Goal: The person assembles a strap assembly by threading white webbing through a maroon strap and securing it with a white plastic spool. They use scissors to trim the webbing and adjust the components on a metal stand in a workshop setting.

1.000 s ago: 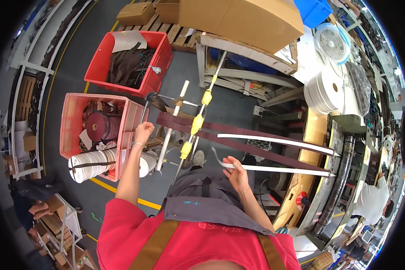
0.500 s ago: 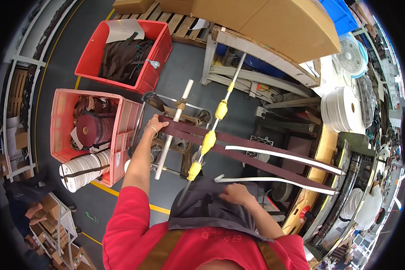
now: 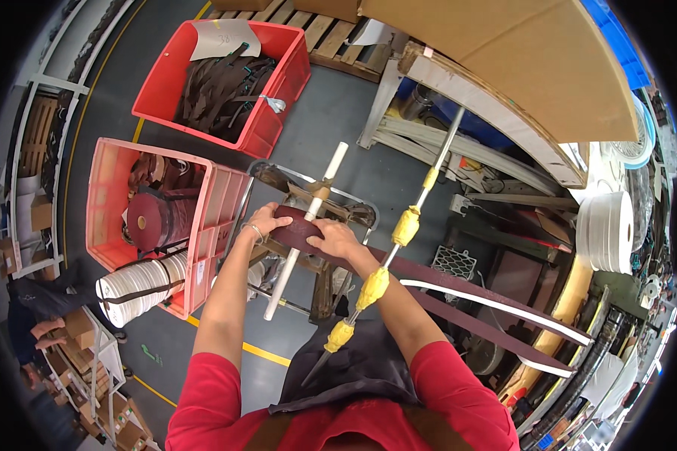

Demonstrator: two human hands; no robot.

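A wide maroon webbing strap (image 3: 459, 275) loops around an upright white rod (image 3: 332, 169) on a low metal frame. My left hand (image 3: 262, 224) is closed on the loop's left side, thumb on top. My right hand (image 3: 334, 240) grips the same strap just right of the rod, its fingers partly hidden. From there two lengths of strap run right, passing the slanted metal rod (image 3: 450, 143) with yellow wrapped lumps (image 3: 372, 287). White strips (image 3: 496, 307) lie along their far parts, which reach a dark roller (image 3: 575, 387).
At the left stand a red crate (image 3: 253, 139) of dark straps and a paler red crate (image 3: 226, 203) holding a maroon roll (image 3: 158, 219). White rolls (image 3: 144, 286) lie against that crate. A bench with a large cardboard box (image 3: 504, 60) stands at the upper right.
My right hand has moved up and left from near my waist and taken hold of the maroon strap beside the rod. My left hand stays on the loop. The view has shifted slightly.
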